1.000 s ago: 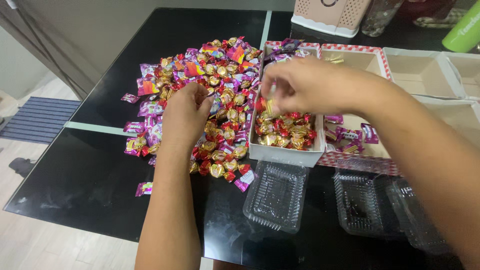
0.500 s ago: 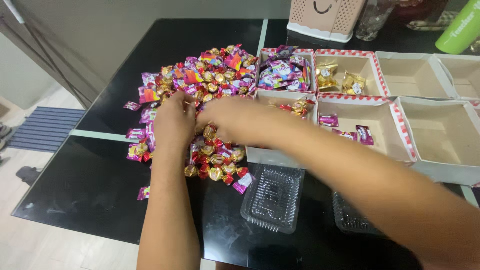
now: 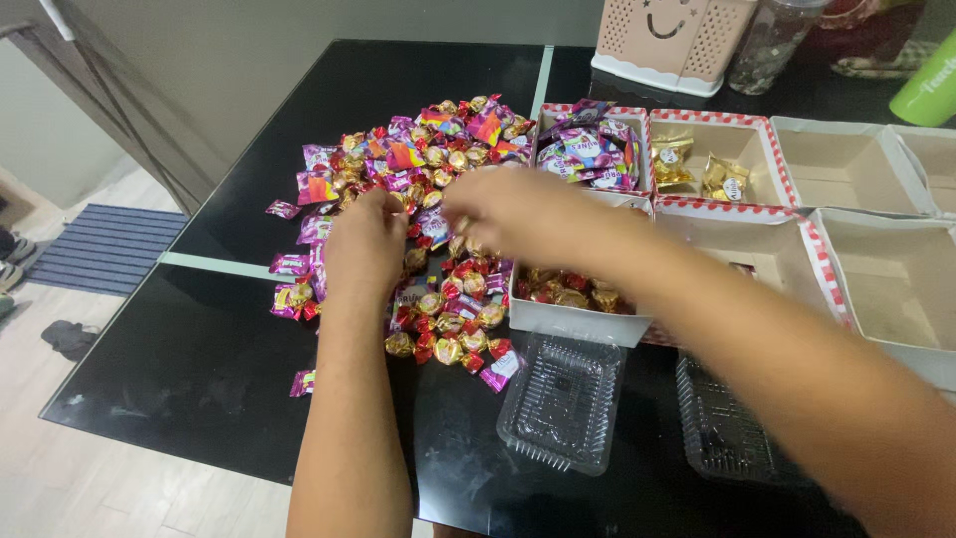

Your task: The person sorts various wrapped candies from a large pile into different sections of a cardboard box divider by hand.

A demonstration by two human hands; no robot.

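The heap of wrapped candies [image 3: 423, 199] lies on the black desk [image 3: 199, 349], and both my hands are in it: my left hand [image 3: 366, 244] curled over sweets, my right hand [image 3: 508, 209] pinching some at its 3 o'clock edge. At 3 o'clock sits a white box [image 3: 578, 319] of gold candies, with a clear plastic tray [image 3: 563, 403] at 5 o'clock.

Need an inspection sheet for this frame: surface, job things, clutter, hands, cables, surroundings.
Surface: black glass table, pale seam across it.
Job things: candy pile, gold and purple wrappers; near box with gold candies; far box with purple ones; another box with a few gold pieces.
Clutter: two clear trays; empty boxes; pink basket; green bottle.
Hands: left hand and right hand both on the pile; grip hidden.
Cables: nothing seen.
Surroundings: striped mat, tile floor.
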